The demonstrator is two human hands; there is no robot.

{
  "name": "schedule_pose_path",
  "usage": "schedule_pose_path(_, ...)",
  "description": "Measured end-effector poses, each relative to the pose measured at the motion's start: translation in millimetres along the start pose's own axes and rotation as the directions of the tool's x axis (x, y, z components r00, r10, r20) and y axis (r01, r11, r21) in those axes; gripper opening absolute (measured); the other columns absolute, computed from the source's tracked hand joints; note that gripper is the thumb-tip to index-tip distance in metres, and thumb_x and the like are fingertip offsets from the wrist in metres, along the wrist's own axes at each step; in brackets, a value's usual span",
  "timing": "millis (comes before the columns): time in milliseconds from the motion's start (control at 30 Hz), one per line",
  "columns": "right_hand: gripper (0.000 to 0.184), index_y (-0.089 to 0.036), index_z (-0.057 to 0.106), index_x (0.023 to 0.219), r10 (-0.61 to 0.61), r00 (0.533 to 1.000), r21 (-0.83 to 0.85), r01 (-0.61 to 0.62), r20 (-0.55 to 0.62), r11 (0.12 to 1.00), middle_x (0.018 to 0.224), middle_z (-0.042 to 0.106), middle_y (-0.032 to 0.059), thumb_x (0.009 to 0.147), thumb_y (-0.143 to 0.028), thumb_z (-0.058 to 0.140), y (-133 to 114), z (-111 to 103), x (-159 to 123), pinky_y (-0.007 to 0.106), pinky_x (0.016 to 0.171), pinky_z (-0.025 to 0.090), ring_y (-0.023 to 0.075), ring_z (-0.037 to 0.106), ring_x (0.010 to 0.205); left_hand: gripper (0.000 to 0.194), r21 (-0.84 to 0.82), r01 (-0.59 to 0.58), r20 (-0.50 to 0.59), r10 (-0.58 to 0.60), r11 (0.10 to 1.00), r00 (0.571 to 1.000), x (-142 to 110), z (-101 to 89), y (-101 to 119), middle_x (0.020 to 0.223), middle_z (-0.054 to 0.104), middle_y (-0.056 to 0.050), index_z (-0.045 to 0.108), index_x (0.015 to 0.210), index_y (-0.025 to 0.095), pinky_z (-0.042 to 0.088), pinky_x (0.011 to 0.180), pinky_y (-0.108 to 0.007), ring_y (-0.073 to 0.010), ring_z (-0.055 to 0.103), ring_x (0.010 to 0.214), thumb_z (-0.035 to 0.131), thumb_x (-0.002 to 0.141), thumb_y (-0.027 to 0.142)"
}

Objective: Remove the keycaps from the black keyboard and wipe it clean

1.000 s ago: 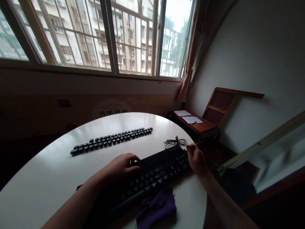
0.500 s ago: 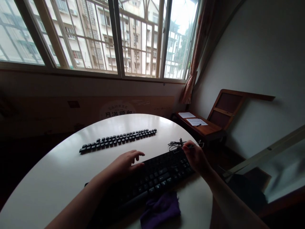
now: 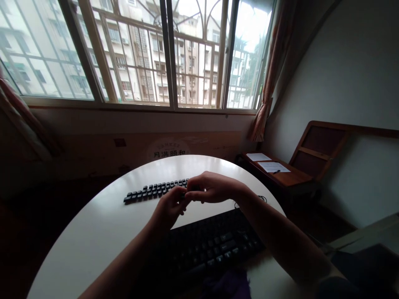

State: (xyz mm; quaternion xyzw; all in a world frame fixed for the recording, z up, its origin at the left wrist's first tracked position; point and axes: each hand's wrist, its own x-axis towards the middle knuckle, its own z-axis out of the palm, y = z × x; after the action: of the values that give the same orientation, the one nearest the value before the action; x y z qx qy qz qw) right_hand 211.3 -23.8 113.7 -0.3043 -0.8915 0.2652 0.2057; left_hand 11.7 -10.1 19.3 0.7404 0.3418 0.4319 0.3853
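My left hand (image 3: pixel 171 207) and my right hand (image 3: pixel 212 187) meet over the white table, fingertips together. Between their pinched fingers is a small dark piece that looks like a keycap (image 3: pixel 183 194); the fingers hide most of it. Whether my right hand holds anything more is hidden. Beyond the hands, black keycaps (image 3: pixel 145 193) stand in slanting rows, their right end covered by my right hand. Nearer to me lies a black keyboard (image 3: pixel 215 236), with keycaps showing on its near and right parts; its far part is too dark to make out.
A purple cloth (image 3: pixel 230 284) lies at the near side of the round white table (image 3: pixel 84 236). A coiled black cable (image 3: pixel 262 199) shows beyond my right forearm. Papers (image 3: pixel 273 167) and a pen rest on a wooden chair (image 3: pixel 299 176) at the right, by the curtain and window.
My right hand has come left from the keyboard's far right corner, where it held a thin wire-like thing. My left hand has closed and met it. The view has shifted slightly.
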Motion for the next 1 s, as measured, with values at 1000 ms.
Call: schedule_pose_path(1000,0.029,-0.019,0.071,0.101,-0.022,0.988,-0.146,0.0,-0.15,0.989,0.091,0.068,0.0041,0.093,-0.008,0.045,36,-7,10,0.024,0.067,0.045,0.0142,0.06,0.077,0.05,-0.162,0.161,-0.12,-0.182,0.973,0.976,2,-1.5,-6,0.088,0.073,-0.008,0.069,0.115,0.013,0.05,0.049,-0.027,-0.01,0.052,0.052,0.073,0.075,0.043)
